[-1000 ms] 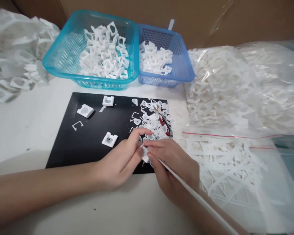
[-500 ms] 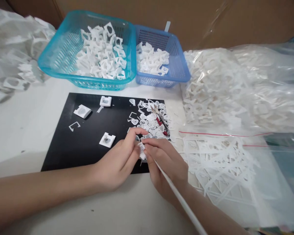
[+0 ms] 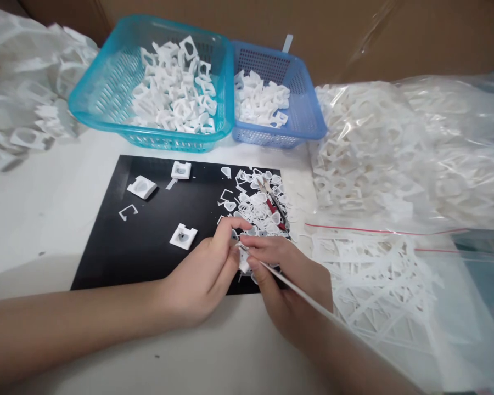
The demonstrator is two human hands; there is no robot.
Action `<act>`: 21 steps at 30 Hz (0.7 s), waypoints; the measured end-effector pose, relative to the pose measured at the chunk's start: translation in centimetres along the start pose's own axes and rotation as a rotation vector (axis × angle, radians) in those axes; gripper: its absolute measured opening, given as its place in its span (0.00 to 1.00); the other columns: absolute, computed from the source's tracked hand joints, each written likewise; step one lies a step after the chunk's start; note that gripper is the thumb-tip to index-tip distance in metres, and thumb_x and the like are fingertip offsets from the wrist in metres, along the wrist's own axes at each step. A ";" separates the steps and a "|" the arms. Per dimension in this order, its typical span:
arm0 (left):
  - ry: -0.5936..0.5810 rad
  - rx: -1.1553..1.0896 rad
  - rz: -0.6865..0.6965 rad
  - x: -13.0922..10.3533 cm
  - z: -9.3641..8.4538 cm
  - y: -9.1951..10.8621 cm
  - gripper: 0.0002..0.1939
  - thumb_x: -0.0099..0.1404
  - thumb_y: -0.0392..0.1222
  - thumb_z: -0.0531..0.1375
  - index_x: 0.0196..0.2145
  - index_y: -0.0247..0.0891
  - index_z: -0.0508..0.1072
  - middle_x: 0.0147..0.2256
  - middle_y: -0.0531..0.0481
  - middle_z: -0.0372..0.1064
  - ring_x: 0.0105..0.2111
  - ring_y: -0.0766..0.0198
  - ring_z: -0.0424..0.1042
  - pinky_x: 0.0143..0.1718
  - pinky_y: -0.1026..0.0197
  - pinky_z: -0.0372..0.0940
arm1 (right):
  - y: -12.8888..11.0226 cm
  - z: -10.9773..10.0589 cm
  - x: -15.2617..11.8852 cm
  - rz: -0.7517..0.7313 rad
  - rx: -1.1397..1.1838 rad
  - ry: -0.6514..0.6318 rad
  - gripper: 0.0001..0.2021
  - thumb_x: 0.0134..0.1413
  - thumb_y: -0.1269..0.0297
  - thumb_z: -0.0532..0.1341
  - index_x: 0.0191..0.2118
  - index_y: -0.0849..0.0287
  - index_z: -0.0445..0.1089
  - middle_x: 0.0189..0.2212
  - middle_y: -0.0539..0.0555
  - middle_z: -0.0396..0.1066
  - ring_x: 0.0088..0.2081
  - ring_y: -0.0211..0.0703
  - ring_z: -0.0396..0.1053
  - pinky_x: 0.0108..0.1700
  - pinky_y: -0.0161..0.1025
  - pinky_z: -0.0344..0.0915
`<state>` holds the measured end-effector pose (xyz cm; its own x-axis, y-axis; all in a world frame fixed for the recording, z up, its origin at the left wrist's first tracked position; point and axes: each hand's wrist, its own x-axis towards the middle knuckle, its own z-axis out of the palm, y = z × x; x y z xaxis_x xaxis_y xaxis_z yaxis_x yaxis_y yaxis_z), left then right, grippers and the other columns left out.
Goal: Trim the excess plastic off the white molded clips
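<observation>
Over the lower right of a black mat (image 3: 135,247), my left hand (image 3: 208,269) pinches a small white plastic part (image 3: 243,262), largely covered by fingers. My right hand (image 3: 290,280) grips a long thin white tool (image 3: 300,296), its tip touching that part and its shaft running back along my forearm. Loose on the mat to the left lie white square parts with round openings, one (image 3: 183,236) nearest my left hand. White scraps (image 3: 253,206) are heaped just beyond my fingers, with red-handled nippers (image 3: 274,208) on top.
A teal basket (image 3: 99,126) and a blue basket (image 3: 319,129) holding white parts stand behind the mat. Clear bags of white parts (image 3: 362,148) lie at the right, with white lattice-like frames (image 3: 379,291) nearer. Another pile of white parts (image 3: 28,93) is at the far left.
My right hand has shifted slightly right and turned, and the tool now lies at a shallower angle across the view. My left hand still pinches the part. The whole view has moved a little.
</observation>
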<state>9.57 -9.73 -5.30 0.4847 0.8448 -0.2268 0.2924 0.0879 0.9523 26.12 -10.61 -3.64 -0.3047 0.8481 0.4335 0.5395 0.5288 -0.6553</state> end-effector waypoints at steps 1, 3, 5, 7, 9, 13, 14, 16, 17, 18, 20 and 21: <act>-0.001 0.001 0.004 0.0 0.0 0.0 0.13 0.73 0.40 0.40 0.54 0.43 0.50 0.24 0.57 0.59 0.22 0.64 0.60 0.25 0.61 0.55 | 0.0 0.1 0.0 -0.025 -0.036 -0.001 0.08 0.57 0.78 0.58 0.37 0.58 0.69 0.37 0.55 0.78 0.41 0.40 0.76 0.45 0.37 0.74; -0.006 -0.001 0.008 -0.1 0.0 0.0 0.13 0.73 0.40 0.40 0.54 0.43 0.50 0.24 0.57 0.59 0.22 0.64 0.59 0.25 0.61 0.54 | 0.0 0.2 -0.2 -0.067 -0.091 -0.001 0.08 0.57 0.78 0.57 0.37 0.58 0.68 0.37 0.56 0.78 0.42 0.41 0.76 0.46 0.37 0.74; -0.011 -0.001 0.014 -0.1 0.1 -0.1 0.13 0.73 0.40 0.40 0.53 0.43 0.50 0.24 0.57 0.59 0.21 0.65 0.58 0.24 0.61 0.53 | 0.2 0.5 -0.5 -0.110 -0.109 0.001 0.07 0.58 0.78 0.57 0.37 0.59 0.68 0.38 0.58 0.77 0.42 0.42 0.75 0.46 0.38 0.74; -0.007 -0.004 0.024 -0.2 0.0 -0.1 0.12 0.73 0.39 0.41 0.53 0.43 0.50 0.24 0.57 0.58 0.22 0.65 0.58 0.24 0.62 0.54 | 0.5 0.7 -0.8 -0.139 -0.105 -0.004 0.06 0.59 0.77 0.57 0.39 0.62 0.69 0.39 0.60 0.76 0.43 0.44 0.75 0.47 0.40 0.74; -0.003 -0.014 0.037 -0.2 0.0 -0.1 0.12 0.73 0.39 0.41 0.53 0.43 0.51 0.24 0.57 0.57 0.22 0.65 0.58 0.25 0.62 0.54 | 0.9 1.0 -1.0 -0.157 -0.111 -0.007 0.06 0.58 0.78 0.57 0.39 0.64 0.69 0.40 0.61 0.76 0.43 0.44 0.74 0.46 0.40 0.74; -0.010 -0.056 0.031 -0.1 -0.1 0.0 0.13 0.73 0.39 0.41 0.54 0.42 0.52 0.25 0.56 0.61 0.22 0.65 0.60 0.25 0.62 0.56 | 1.2 1.4 -1.1 -0.277 -0.253 0.046 0.07 0.57 0.80 0.57 0.39 0.66 0.70 0.39 0.63 0.77 0.40 0.46 0.75 0.42 0.40 0.75; -0.011 -0.068 0.026 -0.1 -0.2 0.0 0.13 0.73 0.40 0.41 0.54 0.42 0.52 0.26 0.55 0.62 0.23 0.65 0.61 0.25 0.62 0.57 | 1.2 1.4 -1.0 -0.314 -0.315 0.052 0.07 0.58 0.79 0.57 0.39 0.66 0.70 0.38 0.63 0.78 0.37 0.46 0.76 0.38 0.39 0.76; -0.013 -0.087 0.016 0.0 -0.3 0.2 0.13 0.73 0.40 0.42 0.54 0.41 0.53 0.27 0.54 0.64 0.24 0.64 0.64 0.26 0.62 0.58 | 1.1 1.4 -0.8 -0.365 -0.417 0.045 0.06 0.60 0.77 0.56 0.38 0.65 0.70 0.36 0.63 0.79 0.32 0.45 0.77 0.32 0.37 0.75; -0.015 -0.093 0.010 0.0 -0.4 0.3 0.14 0.73 0.40 0.42 0.54 0.41 0.54 0.27 0.54 0.65 0.24 0.64 0.64 0.26 0.62 0.59 | 1.0 1.4 -0.8 -0.381 -0.444 0.043 0.07 0.61 0.77 0.55 0.37 0.64 0.70 0.35 0.62 0.79 0.30 0.44 0.77 0.30 0.36 0.75; -0.017 -0.095 0.003 0.1 -0.4 0.4 0.14 0.72 0.40 0.43 0.54 0.41 0.54 0.27 0.54 0.65 0.24 0.63 0.65 0.26 0.62 0.59 | 1.0 1.4 -0.8 -0.389 -0.458 0.048 0.08 0.61 0.76 0.55 0.36 0.63 0.71 0.35 0.61 0.79 0.29 0.43 0.77 0.29 0.36 0.75; -0.021 -0.089 -0.018 0.1 -0.6 0.5 0.14 0.72 0.41 0.43 0.54 0.42 0.55 0.26 0.54 0.64 0.24 0.63 0.64 0.26 0.62 0.59 | 1.1 1.5 -0.9 -0.348 -0.449 0.062 0.09 0.62 0.76 0.55 0.35 0.61 0.71 0.35 0.59 0.80 0.28 0.41 0.77 0.28 0.34 0.74; -0.027 -0.082 -0.030 0.1 -0.7 0.6 0.14 0.72 0.41 0.42 0.54 0.42 0.56 0.25 0.55 0.63 0.24 0.63 0.63 0.26 0.62 0.59 | 1.2 1.6 -1.1 -0.294 -0.428 0.063 0.09 0.62 0.74 0.55 0.35 0.59 0.72 0.36 0.57 0.80 0.28 0.41 0.77 0.29 0.34 0.74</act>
<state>9.24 -9.25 -4.59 0.4987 0.8269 -0.2599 0.2390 0.1570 0.9582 25.78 -10.83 -5.88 -0.4509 0.6550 0.6063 0.7148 0.6718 -0.1941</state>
